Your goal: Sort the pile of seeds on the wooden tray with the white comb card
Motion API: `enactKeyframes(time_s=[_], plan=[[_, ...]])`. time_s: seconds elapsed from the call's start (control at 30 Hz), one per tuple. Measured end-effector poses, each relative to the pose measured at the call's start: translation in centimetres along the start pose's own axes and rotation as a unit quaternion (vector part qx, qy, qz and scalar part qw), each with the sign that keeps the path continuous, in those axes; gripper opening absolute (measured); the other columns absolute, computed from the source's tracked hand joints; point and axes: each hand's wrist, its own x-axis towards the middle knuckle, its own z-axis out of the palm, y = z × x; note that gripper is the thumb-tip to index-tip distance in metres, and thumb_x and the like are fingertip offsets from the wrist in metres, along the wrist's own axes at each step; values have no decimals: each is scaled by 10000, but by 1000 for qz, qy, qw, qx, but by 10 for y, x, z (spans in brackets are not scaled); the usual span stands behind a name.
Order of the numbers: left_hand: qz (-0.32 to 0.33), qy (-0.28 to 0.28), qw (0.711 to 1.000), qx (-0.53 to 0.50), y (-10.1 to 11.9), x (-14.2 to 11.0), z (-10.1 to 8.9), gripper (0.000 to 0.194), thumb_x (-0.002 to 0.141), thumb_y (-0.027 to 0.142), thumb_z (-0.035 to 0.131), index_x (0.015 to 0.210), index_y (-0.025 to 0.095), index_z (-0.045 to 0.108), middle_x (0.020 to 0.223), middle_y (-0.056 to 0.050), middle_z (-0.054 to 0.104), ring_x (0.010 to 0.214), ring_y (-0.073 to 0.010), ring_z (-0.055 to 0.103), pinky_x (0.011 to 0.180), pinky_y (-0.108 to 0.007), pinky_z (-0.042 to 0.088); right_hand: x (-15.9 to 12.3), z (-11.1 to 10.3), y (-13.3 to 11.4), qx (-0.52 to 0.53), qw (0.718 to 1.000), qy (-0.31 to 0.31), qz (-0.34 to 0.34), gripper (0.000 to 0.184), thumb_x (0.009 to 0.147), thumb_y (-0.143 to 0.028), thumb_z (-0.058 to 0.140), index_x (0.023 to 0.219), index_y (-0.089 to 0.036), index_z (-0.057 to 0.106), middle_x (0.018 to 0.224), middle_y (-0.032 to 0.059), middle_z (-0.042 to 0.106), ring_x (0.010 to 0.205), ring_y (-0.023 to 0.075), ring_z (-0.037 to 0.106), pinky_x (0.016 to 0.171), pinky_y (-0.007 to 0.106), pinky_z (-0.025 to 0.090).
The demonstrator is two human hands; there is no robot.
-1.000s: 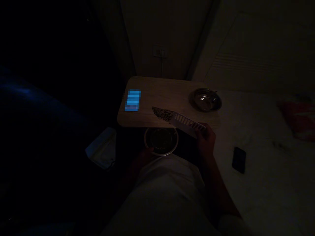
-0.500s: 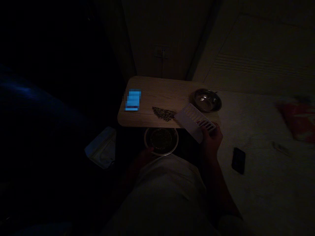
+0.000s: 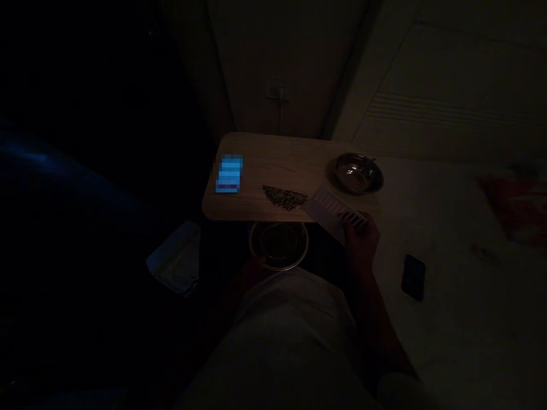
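The scene is very dark. My right hand (image 3: 362, 239) grips a pale, flat piece with a row of slots (image 3: 327, 209), its kind unclear, tilted over the table's front right. The far end of that piece is beside a spread of small dark and light grains (image 3: 285, 198) on the wooden table (image 3: 273, 156). Below the table's front edge, my left hand (image 3: 255, 267) holds the near left rim of a round metal bowl (image 3: 305, 250). What lies inside this bowl is too dark to name.
A shiny metal bowl (image 3: 359, 173) stands at the table's right end. A lit blue screen (image 3: 229, 173), blurred, lies at its left. On the pale surface to the right are a dark phone (image 3: 413, 278) and a red bag-like thing (image 3: 513, 208). A wall socket (image 3: 277, 89) is behind.
My right hand has moved slightly left and down with the slotted piece, which now lies at a flatter angle. My left hand and the bowl have hardly moved.
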Motion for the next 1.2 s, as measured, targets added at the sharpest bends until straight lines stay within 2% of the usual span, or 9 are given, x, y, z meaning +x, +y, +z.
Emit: enactKeyframes(time_s=[0.27, 0.37, 0.5, 0.6, 0.73, 0.83, 1.03, 1.1, 1.2], plan=[[25, 2, 1000, 1, 3, -1, 8, 331, 681, 272, 791, 1002, 223, 728, 957, -74, 792, 1235, -366, 617, 1072, -460, 445, 0, 0, 2, -1, 1000, -17, 1, 173, 767, -291, 696, 899, -192, 645, 798, -4, 660, 724, 150, 578, 703, 287, 473], [6, 12, 1000, 2, 3, -4, 9, 295, 697, 283, 776, 983, 228, 732, 976, -70, 793, 1229, -364, 623, 1072, -461, 450, 1, -1, 5, 3, 1000, -23, 4, 185, 759, -284, 700, 910, -193, 646, 801, -1, 664, 723, 152, 581, 707, 290, 477], [-10, 8, 1000, 0, 0, -3, 6, 344, 715, 310, 746, 1037, 191, 727, 1002, -97, 789, 1217, -378, 628, 1071, -493, 449, 0, -1, 6, 16, 999, -37, 8, 193, 765, -293, 710, 917, -193, 648, 823, 5, 682, 744, 157, 606, 724, 295, 484], [-8, 16, 1000, 7, -2, 2, 2, 352, 700, 315, 753, 1024, 181, 726, 941, -92, 792, 1197, -369, 642, 1079, -477, 444, 0, -1, 4, 25, 999, -41, 6, 189, 763, -291, 716, 911, -196, 648, 834, 5, 689, 761, 161, 623, 734, 299, 485], [-1, 4, 1000, 8, -1, 9, -1, 385, 686, 293, 756, 1054, 185, 722, 1003, -85, 791, 1215, -356, 632, 1085, -465, 436, 0, -2, 1, 20, 999, -47, 5, 174, 758, -275, 717, 896, -196, 649, 812, 0, 684, 736, 159, 611, 706, 290, 473], [0, 5, 1000, 10, -2, 8, -4, 349, 684, 300, 785, 1004, 170, 734, 958, -93, 793, 1171, -355, 655, 1072, -462, 441, -1, -3, 1, 20, 998, -54, 4, 165, 756, -273, 720, 885, -200, 648, 782, -14, 665, 716, 150, 593, 684, 276, 458], [-65, 19, 998, -10, -5, 7, -12, 253, 704, 334, 784, 901, 181, 739, 905, -93, 791, 1110, -369, 680, 1039, -464, 456, -3, -2, -2, 33, 995, -88, 20, 180, 714, -259, 745, 855, -195, 654, 752, -24, 645, 696, 140, 581, 660, 262, 449], [-73, 21, 997, -14, -5, 8, -11, 283, 715, 325, 770, 947, 166, 736, 942, -101, 790, 1128, -374, 671, 1052, -475, 446, -3, -1, -5, 46, 995, -78, 36, 199, 700, -263, 759, 849, -186, 652, 745, -20, 649, 684, 138, 582, 649, 261, 446], [-71, 19, 997, -17, -2, 9, -8, 314, 731, 322, 752, 1000, 161, 728, 987, -111, 785, 1151, -370, 660, 1061, -490, 441, -1, -1, -8, 65, 997, -8, 51, 201, 708, -272, 759, 833, -174, 635, 768, 0, 668, 701, 140, 595, 678, 275, 460]])
